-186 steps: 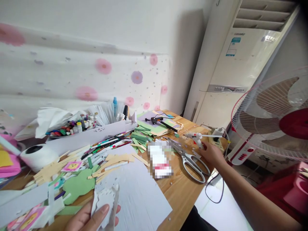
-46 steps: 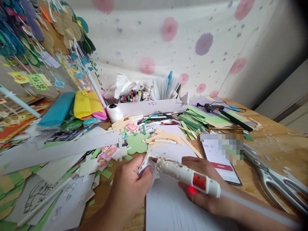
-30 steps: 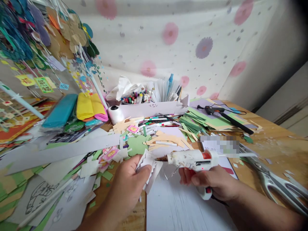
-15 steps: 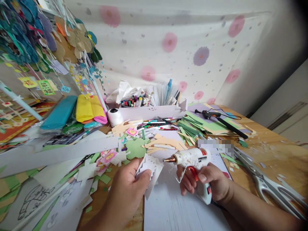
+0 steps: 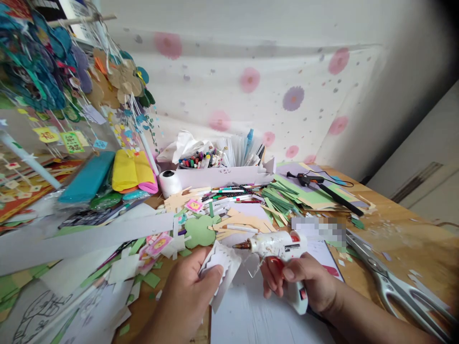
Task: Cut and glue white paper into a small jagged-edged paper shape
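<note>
Pinched in my left hand (image 5: 190, 289), the white zigzag-edged paper (image 5: 224, 263) is at the lower centre of the frame. With my right hand (image 5: 317, 282) I grip the glue gun (image 5: 274, 244), just right of the paper. Compared with half a second ago, its nozzle (image 5: 244, 245) is more to the left, now at the paper's upper edge; whether it touches, I cannot tell. So, I judge, both hands now work at one place. Scissors (image 5: 373, 265) lie at the lower right.
</note>
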`<state>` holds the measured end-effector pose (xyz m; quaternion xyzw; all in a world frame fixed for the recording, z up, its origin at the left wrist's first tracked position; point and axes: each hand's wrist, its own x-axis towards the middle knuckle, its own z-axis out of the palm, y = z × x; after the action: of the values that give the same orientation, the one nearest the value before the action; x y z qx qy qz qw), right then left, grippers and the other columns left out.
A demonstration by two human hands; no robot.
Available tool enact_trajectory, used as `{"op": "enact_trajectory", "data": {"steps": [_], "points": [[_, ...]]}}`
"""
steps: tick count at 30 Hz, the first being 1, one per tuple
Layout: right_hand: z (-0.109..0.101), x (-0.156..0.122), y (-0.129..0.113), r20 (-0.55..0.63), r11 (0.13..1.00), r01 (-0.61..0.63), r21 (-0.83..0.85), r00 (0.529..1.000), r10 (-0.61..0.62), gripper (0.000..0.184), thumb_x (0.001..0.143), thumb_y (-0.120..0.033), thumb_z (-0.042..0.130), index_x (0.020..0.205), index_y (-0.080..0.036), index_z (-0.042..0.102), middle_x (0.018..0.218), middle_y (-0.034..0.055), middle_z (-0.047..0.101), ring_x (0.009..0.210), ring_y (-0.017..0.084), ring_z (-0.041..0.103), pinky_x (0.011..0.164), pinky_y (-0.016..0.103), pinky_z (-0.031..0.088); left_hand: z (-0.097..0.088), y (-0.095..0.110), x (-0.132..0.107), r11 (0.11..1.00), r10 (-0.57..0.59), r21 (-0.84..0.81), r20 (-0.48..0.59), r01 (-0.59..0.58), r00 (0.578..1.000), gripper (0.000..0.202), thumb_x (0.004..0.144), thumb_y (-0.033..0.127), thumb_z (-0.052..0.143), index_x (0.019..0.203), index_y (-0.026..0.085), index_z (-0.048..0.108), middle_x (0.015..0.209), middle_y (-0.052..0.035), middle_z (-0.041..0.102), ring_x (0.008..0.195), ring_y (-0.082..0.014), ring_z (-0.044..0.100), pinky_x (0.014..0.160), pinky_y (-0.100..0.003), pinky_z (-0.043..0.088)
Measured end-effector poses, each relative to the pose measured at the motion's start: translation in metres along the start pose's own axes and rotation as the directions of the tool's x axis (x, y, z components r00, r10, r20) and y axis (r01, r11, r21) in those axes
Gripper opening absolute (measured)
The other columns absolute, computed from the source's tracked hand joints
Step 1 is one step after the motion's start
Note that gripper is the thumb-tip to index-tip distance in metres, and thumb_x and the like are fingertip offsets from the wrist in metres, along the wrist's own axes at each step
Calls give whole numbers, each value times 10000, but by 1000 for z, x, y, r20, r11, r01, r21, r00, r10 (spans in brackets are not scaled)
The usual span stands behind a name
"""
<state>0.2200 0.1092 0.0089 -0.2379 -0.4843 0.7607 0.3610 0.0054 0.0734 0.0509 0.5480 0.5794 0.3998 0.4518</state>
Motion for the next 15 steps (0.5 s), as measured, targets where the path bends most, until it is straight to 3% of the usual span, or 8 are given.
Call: {"op": "enact_trajectory", "data": {"steps": [3,6,8,13,15], "points": [[4,4,-9,-88,990,-24,-138,996,12,157,577,-270,604,544,-124,648,539,26,584,567,154,535,605,287,431,-2,0,-1,1000,21,-20,89,-19,996,205,740,262,548,862,211,704,739,-18,720,752,-241,635,741,-324,504],[11,3,-27,-154,983,-32,-183,988,3,135,569,-240,651,606,-111,670,577,24,626,509,123,533,513,235,378,-3,0,-1,999,-14,-27,251,21,968,199,733,265,537,818,197,704,684,-16,692,729,-239,636,759,-329,500],[17,-5,-40,-191,979,-32,-199,982,-7,175,592,-273,662,649,-108,679,592,26,633,489,113,541,462,207,340,-3,1,-1,999,-36,13,331,33,943,195,711,247,540,804,200,705,774,-26,712,791,-247,652,769,-327,500],[24,-62,-47,-271,990,49,-130,959,-83,367,649,-450,679,717,-89,677,455,-18,516,406,95,479,459,213,386,1,-2,-1,998,29,39,491,-55,871,281,700,273,577,941,219,710,954,-45,758,936,-290,671,848,-370,498],[21,-96,-37,-304,990,110,-84,944,-130,413,679,-500,669,714,-89,667,477,-2,532,410,93,482,476,224,403,4,-8,1,993,21,90,471,-72,882,353,674,250,611,1016,217,688,1041,-56,750,1027,-296,653,887,-370,490]]}}
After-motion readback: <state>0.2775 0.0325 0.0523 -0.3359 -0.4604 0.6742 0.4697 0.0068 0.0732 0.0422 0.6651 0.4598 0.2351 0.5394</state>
